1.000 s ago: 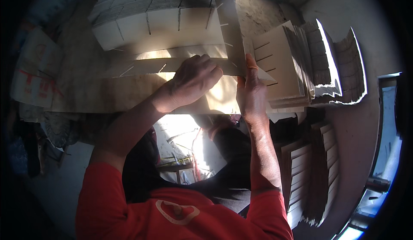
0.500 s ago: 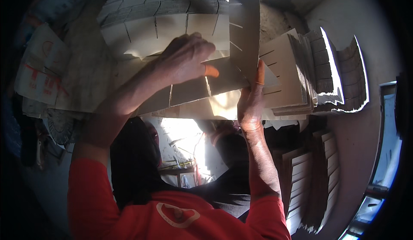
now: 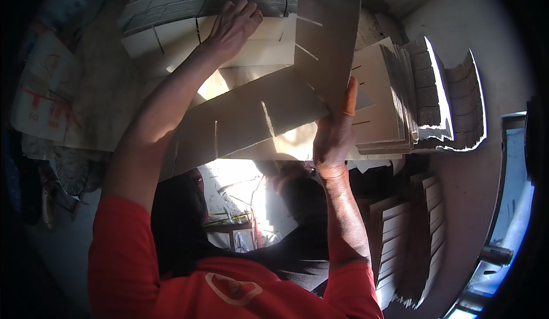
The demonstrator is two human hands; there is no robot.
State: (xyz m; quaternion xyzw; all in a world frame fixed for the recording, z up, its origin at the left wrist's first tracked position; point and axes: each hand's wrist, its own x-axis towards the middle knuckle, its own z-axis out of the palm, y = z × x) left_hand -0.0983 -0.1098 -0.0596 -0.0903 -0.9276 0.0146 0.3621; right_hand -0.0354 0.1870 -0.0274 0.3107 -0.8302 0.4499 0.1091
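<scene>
My right hand (image 3: 334, 135) is closed round the lower end of a slotted cardboard strip (image 3: 327, 27) that stands up and away from me. Its thumb wears an orange cover and lies along the edge. A second slotted strip (image 3: 240, 116) slants left from the same hand, over the table's near edge; the two meet near my palm. At the back, my left hand (image 3: 234, 28) rests at the front top edge of a stack of slotted cardboard (image 3: 171, 5). Its fingers are curled, an orange cover shows at a tip, and what they pinch, if anything, is hidden.
More slotted cardboard (image 3: 380, 96) is piled to the right, with further bundles (image 3: 432, 90) beside it against the wall. A printed white sack (image 3: 43, 101) lies at the left table end. Below right, more slotted bundles (image 3: 394, 244) stand near my arm.
My left hand has moved up and away from the slanting strip to the back stack. The held strips have shifted slightly, the slanting one now reaching lower at its left end.
</scene>
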